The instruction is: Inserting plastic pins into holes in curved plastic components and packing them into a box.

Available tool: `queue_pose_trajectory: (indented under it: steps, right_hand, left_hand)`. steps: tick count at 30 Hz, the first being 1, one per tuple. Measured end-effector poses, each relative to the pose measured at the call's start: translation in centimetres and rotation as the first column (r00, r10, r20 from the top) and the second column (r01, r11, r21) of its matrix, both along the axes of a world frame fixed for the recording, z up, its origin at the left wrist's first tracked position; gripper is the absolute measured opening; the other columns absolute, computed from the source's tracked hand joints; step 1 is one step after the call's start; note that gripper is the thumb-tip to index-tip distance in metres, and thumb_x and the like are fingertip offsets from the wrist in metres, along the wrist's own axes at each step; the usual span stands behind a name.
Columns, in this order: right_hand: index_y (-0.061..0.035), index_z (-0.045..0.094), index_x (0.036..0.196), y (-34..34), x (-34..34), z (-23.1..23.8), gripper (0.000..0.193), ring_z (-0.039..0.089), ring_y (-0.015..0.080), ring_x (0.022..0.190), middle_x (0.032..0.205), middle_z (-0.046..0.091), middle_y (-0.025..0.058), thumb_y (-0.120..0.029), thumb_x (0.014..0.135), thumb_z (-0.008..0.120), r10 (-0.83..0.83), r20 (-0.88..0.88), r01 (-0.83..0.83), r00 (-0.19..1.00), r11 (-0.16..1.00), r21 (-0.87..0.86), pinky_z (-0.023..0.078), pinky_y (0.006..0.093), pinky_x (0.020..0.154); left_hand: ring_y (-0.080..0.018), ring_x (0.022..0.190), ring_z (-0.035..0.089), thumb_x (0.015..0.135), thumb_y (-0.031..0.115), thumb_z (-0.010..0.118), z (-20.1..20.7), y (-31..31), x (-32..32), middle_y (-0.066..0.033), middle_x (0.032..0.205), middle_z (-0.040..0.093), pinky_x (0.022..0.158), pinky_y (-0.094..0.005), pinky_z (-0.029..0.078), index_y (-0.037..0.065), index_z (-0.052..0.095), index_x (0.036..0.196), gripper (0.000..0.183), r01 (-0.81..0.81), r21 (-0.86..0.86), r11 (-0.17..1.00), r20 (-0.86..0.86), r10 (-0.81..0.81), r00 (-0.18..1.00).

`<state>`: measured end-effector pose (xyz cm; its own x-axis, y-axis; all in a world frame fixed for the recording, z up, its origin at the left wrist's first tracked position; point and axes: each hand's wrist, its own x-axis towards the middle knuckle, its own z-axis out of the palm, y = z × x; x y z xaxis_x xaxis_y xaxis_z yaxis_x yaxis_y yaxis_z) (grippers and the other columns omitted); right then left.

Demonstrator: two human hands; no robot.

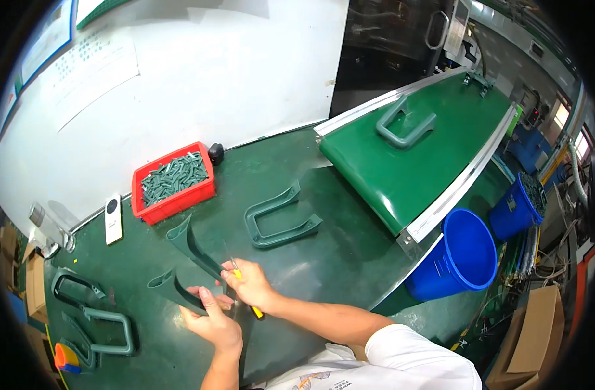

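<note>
Left hand (214,320): you're gripping green handle (200,257)
Right hand (250,286): you're clasping yellow-handled tool (257,312), probably trimming
Next: likely needing firm bracing

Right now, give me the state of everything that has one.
Left hand: closed on the green part
Right hand: closed on the yellow tool
Green part: held, ends pointing forward-left
Yellow tool: held, metal tip exposed
Red bin: filled with green pieces
Near blue bucket: uncovered
Far blue bucket: uncovered, filled
Conveyor belt: loaded; motion unclear
</note>
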<state>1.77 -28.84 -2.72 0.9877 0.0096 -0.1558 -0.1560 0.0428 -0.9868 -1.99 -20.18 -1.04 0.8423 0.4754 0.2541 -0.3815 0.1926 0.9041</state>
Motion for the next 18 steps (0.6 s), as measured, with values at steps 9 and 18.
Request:
queue_pose_trajectory:
  steps: [9, 18]
  right_hand:
    - [-0.0024, 0.058, 0.080, -1.4, 1.2, -1.8, 0.006, 0.052, 0.0092, 0.049, 0.070, 0.059, 0.0052, -0.006, 0.083, 0.062, 0.268, -0.191, -0.208, 0.944, 0.936, 0.284, 0.036, 0.0221, 0.039]
    - [-0.0026, 0.060, 0.083, 2.9, -4.5, -0.2, 0.003, 0.053, 0.0109, 0.051, 0.069, 0.061, 0.0061, -0.004, 0.084, 0.062, 0.271, -0.105, -0.234, 0.957, 0.932, 0.278, 0.039, 0.0229, 0.043]
  left_hand:
    - [-0.0230, 0.045, 0.056, 0.057, -0.006, 0.053, -1.7, 6.0, 1.5, -0.0122, 0.063, 0.060, 0.043, -0.0290, 0.045, -0.003, 0.054, 0.083, 0.026, 0.018, 0.739, 0.674, 0.405, -0.465, 0.787]
    - [-0.0148, 0.048, 0.048, 0.084, 0.000, 0.056, -2.1, 7.8, 2.7, -0.0048, 0.061, 0.048, 0.049, -0.0299, 0.046, 0.002, 0.047, 0.090, 0.011, -0.060, 0.088, 0.994, 0.150, 0.046, 0.988]
